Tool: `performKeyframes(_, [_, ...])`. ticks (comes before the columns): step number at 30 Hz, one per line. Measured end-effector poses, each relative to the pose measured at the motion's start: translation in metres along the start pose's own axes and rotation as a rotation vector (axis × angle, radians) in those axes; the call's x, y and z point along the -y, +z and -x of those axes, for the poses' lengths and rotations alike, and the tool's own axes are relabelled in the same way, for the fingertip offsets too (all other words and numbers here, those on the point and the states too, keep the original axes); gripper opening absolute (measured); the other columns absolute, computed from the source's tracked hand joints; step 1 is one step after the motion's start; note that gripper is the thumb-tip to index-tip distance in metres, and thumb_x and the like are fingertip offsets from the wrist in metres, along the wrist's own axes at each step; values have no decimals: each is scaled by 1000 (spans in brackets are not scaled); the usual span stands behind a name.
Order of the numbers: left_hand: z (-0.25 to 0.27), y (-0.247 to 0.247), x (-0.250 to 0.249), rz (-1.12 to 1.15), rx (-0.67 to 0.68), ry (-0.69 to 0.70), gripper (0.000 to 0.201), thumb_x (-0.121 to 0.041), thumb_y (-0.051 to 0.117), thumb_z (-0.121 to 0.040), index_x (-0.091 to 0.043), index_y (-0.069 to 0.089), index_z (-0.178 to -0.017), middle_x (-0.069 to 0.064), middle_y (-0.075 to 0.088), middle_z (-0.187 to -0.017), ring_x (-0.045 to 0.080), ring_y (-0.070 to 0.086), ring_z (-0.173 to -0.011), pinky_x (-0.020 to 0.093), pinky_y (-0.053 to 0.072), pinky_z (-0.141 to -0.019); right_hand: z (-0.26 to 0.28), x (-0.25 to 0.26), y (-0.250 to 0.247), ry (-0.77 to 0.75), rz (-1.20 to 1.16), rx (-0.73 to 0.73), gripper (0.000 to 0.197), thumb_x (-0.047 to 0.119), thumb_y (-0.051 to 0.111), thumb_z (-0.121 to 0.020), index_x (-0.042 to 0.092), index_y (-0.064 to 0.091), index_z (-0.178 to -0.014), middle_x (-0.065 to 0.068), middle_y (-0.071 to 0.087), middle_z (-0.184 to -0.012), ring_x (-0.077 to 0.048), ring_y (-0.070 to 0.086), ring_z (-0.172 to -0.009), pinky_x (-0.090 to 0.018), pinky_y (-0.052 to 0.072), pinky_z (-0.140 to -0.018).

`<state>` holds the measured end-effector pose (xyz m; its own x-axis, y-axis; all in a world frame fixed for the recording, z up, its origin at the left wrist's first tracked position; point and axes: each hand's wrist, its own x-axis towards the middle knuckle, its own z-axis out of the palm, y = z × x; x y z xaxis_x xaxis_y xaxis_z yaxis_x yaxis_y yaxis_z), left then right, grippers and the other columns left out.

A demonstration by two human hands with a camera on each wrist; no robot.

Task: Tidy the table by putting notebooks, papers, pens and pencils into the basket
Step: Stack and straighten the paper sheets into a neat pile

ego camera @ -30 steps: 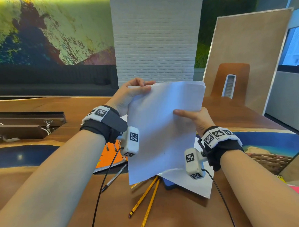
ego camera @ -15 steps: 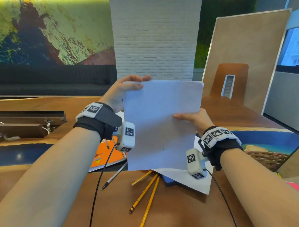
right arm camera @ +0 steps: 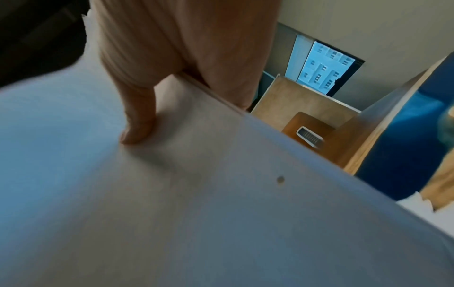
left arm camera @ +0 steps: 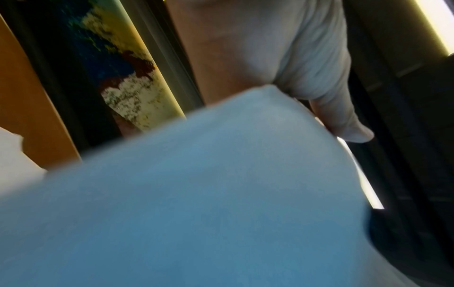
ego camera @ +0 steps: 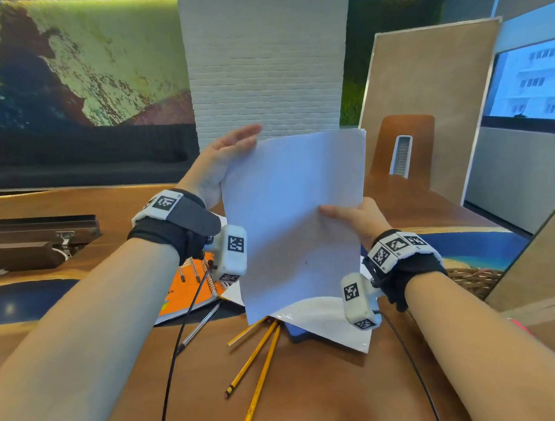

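— What's held?
— Papers (ego camera: 296, 217), upright above the tabletop (ego camera: 325, 387): right hand (ego camera: 357, 217) pinches one edge, left hand (ego camera: 221, 163) rests flat, fingers straight.
— What's left?
— Seemingly everything: pencils (ego camera: 257, 352), pen (ego camera: 199, 326), notebook (ego camera: 187, 289). Basket (ego camera: 472, 277) waits right.

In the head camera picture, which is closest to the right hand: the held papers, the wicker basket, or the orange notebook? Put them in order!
From the right hand:
1. Held papers, pinched in that hand.
2. Wicker basket, to its right on the table.
3. Orange notebook, far across, under the left wrist.
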<state>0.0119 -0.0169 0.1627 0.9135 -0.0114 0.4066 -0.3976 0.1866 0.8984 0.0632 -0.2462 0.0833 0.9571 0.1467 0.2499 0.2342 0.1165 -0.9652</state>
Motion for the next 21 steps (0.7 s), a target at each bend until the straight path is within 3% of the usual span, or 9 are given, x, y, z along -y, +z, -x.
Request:
performKeyframes(2, [-5,12,-4,18,26,20,36,-19,72,-70,-19,65,-105,2,72,-93,17,69,-84,31,58,-74,2,11,-10,-29,-2,-46,15,-2,71,-75,5,66,-88,3,69,-72,-8,67,-59,-21,55,-57])
performKeyframes(4, [-11,24,2,-60,66,-16,50,-11,82,-60,-13,64,-107,3,71,-98,19,69,-89,33,58,-75,5,19,-23,-41,5,-103,20,0,72,-76,1,66,-95,-1,68,-78,-8,66,-59,-22,55,-56])
performKeyframes(7, [-16,45,22,-183,88,-96,45,-6,79,-57,-13,66,-100,2,73,-97,18,69,-88,28,57,-71,11,30,-46,-48,48,-212,34,0,72,-76,-3,62,-108,-8,66,-89,-19,64,-74,-25,54,-65])
performKeyframes(10, [-23,76,44,-232,31,-130,33,6,77,-66,-16,63,-87,-8,73,-76,10,68,-76,20,55,-62,20,43,-71,-78,102,-295,39,-2,72,-75,-7,61,-112,-15,64,-103,-24,62,-87,-32,53,-77])
performKeyframes(12, [-30,101,57,-218,1,-176,26,7,73,-72,-13,61,-81,-6,70,-72,12,66,-73,21,54,-63,30,53,-90,-84,133,-357,34,-1,72,-76,-7,62,-108,-14,65,-97,-19,62,-76,-32,53,-75])
performKeyframes(15, [-43,132,67,-182,6,-192,23,3,76,-71,-14,65,-81,-4,70,-77,15,65,-76,22,53,-62,41,64,-115,-86,127,-379,26,-1,72,-76,-2,64,-101,-4,65,-79,-9,63,-58,-25,55,-64])
performKeyframes(19, [-56,187,73,-130,103,-187,24,2,75,-72,-15,65,-86,0,68,-89,12,65,-76,22,51,-61,59,78,-159,-80,126,-491,16,1,75,-73,9,64,-81,-4,66,-80,-20,64,-72,-34,56,-73])
performKeyframes(21, [-60,216,78,-116,142,-185,30,-1,77,-71,-13,66,-96,3,69,-100,16,66,-87,28,53,-73,67,84,-182,-74,148,-569,20,2,77,-70,13,63,-78,-6,67,-81,-25,65,-75,-37,55,-76])
